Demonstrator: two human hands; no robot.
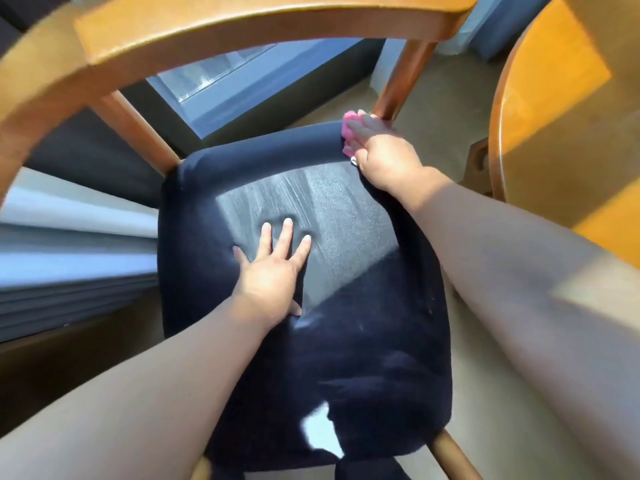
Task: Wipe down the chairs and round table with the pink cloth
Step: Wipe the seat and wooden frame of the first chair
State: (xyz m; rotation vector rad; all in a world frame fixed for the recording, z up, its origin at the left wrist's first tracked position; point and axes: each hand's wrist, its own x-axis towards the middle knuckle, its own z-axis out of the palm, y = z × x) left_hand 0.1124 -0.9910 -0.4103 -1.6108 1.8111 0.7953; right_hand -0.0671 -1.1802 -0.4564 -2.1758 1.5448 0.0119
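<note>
View from above, looking down on a wooden chair (pixel 242 26) with a dark blue padded seat (pixel 363 341). Two bare forearms reach in from the bottom edge.

The left grip (pixel 273 268), a bare hand, lies flat near the middle of the seat. Its fingers are straight and spread apart, pressing into the padding and holding nothing.

The right grip (pixel 384 157) is at the seat's far right corner, just beside the chair's right back post (pixel 398 84). Its fingers are bent over a bunched pink cloth (pixel 348 128) and clamp it against the rolled rear edge of the seat. Only a small part of the cloth shows past the fingertips.

Sunlight falls across the far half of the seat. In that lit patch there are pale parallel streaks, which look like wipe marks. The near half is in shadow, so its state cannot be told.

Progress, as a judgement: the seat of this chair seems at least partly wiped, and the wiping has reached its back corner. The curved back rail and posts show no sign either way. The round wooden counter (pixel 554 98) at the right edge appears not yet wiped, though only part of it is visible. Any other chairs remain to be done; none can be clearly made out.

No container of any kind is in view: no bucket, bowl or spray bottle.
</note>
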